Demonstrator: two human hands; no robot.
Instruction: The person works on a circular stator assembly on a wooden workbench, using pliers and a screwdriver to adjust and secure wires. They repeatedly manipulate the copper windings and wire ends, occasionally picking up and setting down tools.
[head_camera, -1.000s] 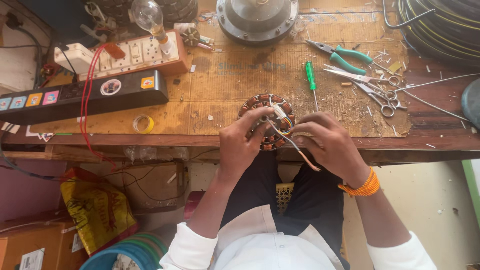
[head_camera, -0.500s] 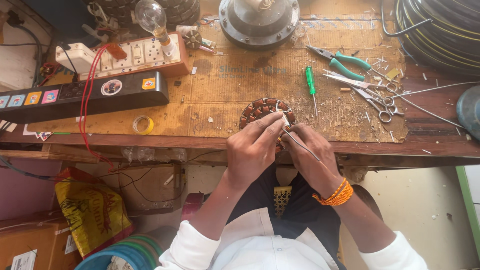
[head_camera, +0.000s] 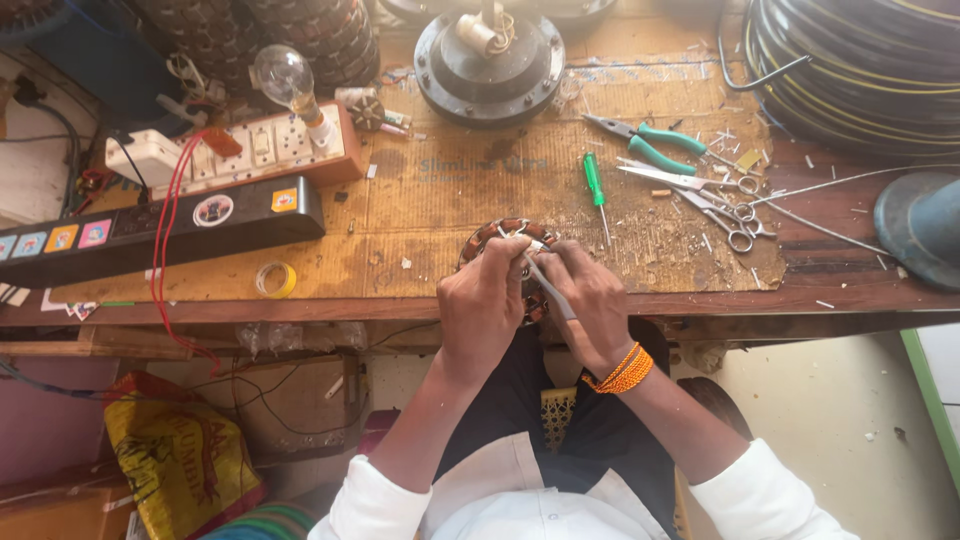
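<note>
A copper-wound motor stator (head_camera: 497, 240) sits at the surface's (head_camera: 420, 200) near edge. The left hand (head_camera: 482, 305) pinches its winding; the right hand (head_camera: 592, 298) grips a thin white strip (head_camera: 548, 285). Winding looks mostly finished. A green screwdriver (head_camera: 595, 185) and scissors (head_camera: 715, 205) lie beyond.

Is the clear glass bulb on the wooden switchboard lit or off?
Off: the clear glass bulb shows no glow, standing tilted on the wooden switchboard.

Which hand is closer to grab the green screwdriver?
The right hand. It sits on the same side of the winding as the green screwdriver, while the left hand would have to cross over it.
</note>
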